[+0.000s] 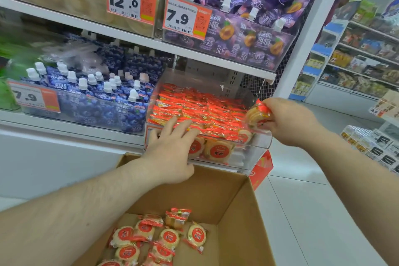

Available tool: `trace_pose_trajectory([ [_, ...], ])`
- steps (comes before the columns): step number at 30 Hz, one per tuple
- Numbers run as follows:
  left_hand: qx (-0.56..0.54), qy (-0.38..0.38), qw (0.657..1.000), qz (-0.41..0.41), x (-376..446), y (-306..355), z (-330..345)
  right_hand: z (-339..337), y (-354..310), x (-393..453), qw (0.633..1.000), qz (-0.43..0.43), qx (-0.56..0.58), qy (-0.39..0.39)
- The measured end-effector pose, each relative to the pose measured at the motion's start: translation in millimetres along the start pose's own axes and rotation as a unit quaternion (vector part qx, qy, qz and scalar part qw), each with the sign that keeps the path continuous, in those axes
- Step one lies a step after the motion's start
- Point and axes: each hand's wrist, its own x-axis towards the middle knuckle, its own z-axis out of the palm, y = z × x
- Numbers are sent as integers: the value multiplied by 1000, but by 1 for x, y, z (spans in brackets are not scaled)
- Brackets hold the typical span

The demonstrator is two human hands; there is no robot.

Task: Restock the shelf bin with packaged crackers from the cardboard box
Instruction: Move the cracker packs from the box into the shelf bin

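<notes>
A clear plastic shelf bin [254, 155] on the lower shelf holds rows of red-and-orange cracker packs [205, 110]. My left hand [170, 149] reaches over the bin's front edge, fingers spread and straight, touching the packs at the front left. My right hand [287, 121] pinches one cracker pack [257, 115] at the bin's right front corner. Below, an open cardboard box [237, 211] holds several loose cracker packs [159, 239] on its bottom.
A bin of blue spouted jelly pouches [90, 93] stands left of the cracker bin. Purple jelly pouches [244, 26] fill the shelf above. A white upright post [308, 34] bounds the shelf on the right, with a tiled aisle floor [302, 179] and more shelves [367, 58] beyond.
</notes>
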Motion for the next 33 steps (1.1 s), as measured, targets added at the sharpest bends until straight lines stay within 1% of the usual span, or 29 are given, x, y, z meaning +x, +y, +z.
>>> trace_pose_trajectory([
  [3,19,-32,999,-8,3,-2,6,10,-2,22,993,-32,-98,-62],
  [6,14,-35,999,-14,4,-4,9,25,-5,38,984,-42,-120,-121],
  [9,9,-23,1000,-9,2,-6,10,43,-2,48,977,-52,-146,-150],
  [11,16,-21,1000,-4,1,-7,11,54,1,51,970,-65,-187,-138],
  [14,22,-21,1000,-1,2,-8,13,72,2,53,967,-87,-226,-80],
  [16,23,-22,999,-1,2,-7,14,83,0,55,970,-83,-213,-84],
  [19,23,-22,999,-1,2,-7,16,88,-7,55,981,-49,-147,-114],
  [22,28,-22,999,5,1,-9,18,92,-9,59,990,-21,-88,-105],
  [25,23,-24,999,15,1,-10,18,96,-13,64,991,11,-55,-123],
  [27,17,-8,999,30,-1,-11,19,92,-15,62,987,37,-29,-154],
  [28,17,11,999,47,-4,-12,20,88,-17,58,986,55,-11,-154],
  [29,22,31,997,72,-6,-14,21,83,-19,51,988,82,4,-132],
  [30,32,46,993,100,-9,-17,22,79,-24,40,992,105,19,-74],
  [31,37,46,991,121,-12,-21,24,80,-31,26,993,114,34,19],
  [32,31,29,990,132,-15,-25,28,84,-42,8,986,88,45,136],
  [33,21,-9,991,131,-19,-29,33,92,-55,-11,971,38,54,230],
])
